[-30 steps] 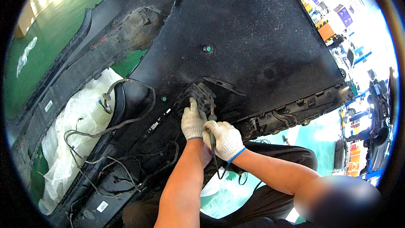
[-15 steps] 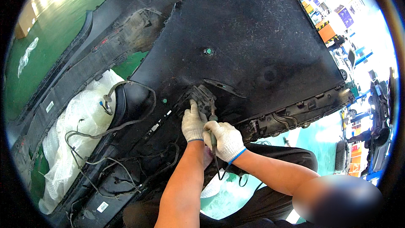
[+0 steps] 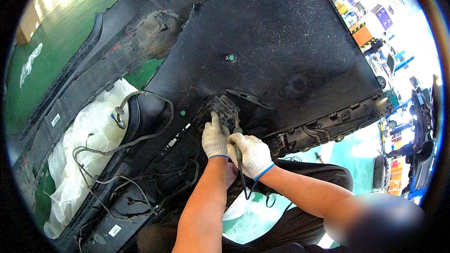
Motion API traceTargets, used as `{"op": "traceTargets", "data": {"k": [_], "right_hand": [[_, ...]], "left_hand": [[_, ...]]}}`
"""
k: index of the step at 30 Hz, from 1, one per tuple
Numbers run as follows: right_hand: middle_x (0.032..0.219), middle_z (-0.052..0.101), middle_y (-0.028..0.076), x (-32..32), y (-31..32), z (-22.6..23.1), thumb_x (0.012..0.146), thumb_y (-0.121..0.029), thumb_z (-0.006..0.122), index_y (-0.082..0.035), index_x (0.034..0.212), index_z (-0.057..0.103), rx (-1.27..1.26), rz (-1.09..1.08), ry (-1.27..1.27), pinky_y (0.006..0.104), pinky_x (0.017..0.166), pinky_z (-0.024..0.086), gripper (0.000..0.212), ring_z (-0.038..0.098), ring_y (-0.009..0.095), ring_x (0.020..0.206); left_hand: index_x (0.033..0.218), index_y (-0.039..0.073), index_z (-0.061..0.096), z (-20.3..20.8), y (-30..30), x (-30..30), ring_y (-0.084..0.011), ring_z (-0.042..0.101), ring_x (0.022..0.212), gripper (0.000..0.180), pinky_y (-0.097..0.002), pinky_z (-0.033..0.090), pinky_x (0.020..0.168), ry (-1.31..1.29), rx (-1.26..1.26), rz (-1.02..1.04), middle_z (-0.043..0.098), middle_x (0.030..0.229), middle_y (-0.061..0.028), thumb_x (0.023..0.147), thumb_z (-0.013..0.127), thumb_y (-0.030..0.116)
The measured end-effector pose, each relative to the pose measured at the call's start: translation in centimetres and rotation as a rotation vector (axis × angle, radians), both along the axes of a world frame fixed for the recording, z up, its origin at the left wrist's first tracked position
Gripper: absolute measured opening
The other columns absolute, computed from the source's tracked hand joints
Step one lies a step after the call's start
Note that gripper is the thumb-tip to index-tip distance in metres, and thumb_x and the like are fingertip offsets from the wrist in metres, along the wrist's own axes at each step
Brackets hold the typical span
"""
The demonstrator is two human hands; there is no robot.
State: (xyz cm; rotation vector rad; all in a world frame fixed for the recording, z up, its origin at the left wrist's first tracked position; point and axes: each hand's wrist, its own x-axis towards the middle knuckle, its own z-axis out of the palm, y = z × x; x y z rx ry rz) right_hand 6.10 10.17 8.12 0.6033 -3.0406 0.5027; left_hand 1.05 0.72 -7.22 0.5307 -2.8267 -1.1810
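— While both gloved hands crowd the same spot, where does the grey bracket (image 3: pixel 224 108) lie from them?
— Just above, on the underside of the black bumper panel (image 3: pixel 281 42). The left hand (image 3: pixel 215 138) is nearer, its index finger stretched up and touching the bracket.
— And the right hand (image 3: pixel 251 153)?
— Just beside the left, clenched around a slim tool (image 3: pixel 237 147) whose long axis runs nearly upright, tip at the bracket's lower edge, its cable hanging down below the wrist.

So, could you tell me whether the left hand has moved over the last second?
No: the left hand stays on the bracket, at the same spot below the green clip.
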Motion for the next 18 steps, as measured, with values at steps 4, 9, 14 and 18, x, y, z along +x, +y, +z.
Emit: {"op": "traceTargets", "data": {"k": [4, 9, 14, 18], "right_hand": [[0.092, 0.078, 0.016, 0.0, -0.2, 0.0, 0.099, -0.026, 0.074, -0.015, 0.116, 0.07, 0.007, -0.002, 0.01, 0.054, 0.079, 0.06, 0.02, 0.076, 0.042, 0.089], [0.091, 0.077, 0.016, -0.1, -0.4, -0.1, 0.1, -0.026, 0.073, -0.015, 0.116, 0.07, 0.008, 0.002, 0.013, 0.0534, 0.078, 0.06, 0.02, 0.076, 0.041, 0.088], [0.09, 0.077, 0.015, -0.1, -0.4, -0.2, 0.099, -0.027, 0.073, -0.015, 0.115, 0.07, 0.02, -0.011, 0.008, 0.053, 0.078, 0.06, 0.02, 0.076, 0.041, 0.087], [0.089, 0.077, 0.015, -0.1, -0.3, -0.3, 0.099, -0.027, 0.074, -0.015, 0.115, 0.07, 0.021, 0.004, 0.018, 0.053, 0.077, 0.06, 0.02, 0.075, 0.041, 0.087]], "left_hand": [[0.165, 0.017, 0.045, -1.0, 0.1, -0.1, -0.0396, 0.075, 0.094, 0.076, -0.0503, 0.065, 0.079, 0.022, -0.01, 0.002, 0.068, 0.106, -0.021, 0.096, 0.073, 0.03], [0.166, 0.022, 0.044, -2.8, 0.4, -0.3, -0.0388, 0.075, 0.097, 0.075, -0.0493, 0.065, 0.08, 0.016, 0.018, 0.014, 0.068, 0.11, -0.0202, 0.097, 0.075, 0.024], [0.167, 0.017, 0.042, -1.6, 0.2, -0.2, -0.0391, 0.075, 0.095, 0.079, -0.0503, 0.065, 0.08, 0.024, -0.033, -0.018, 0.068, 0.105, -0.0204, 0.097, 0.073, 0.03], [0.168, 0.018, 0.04, -1.1, -0.1, 0.0, -0.0388, 0.075, 0.097, 0.081, -0.0503, 0.065, 0.081, 0.001, -0.011, -0.03, 0.067, 0.106, -0.0198, 0.096, 0.074, 0.032]]}}
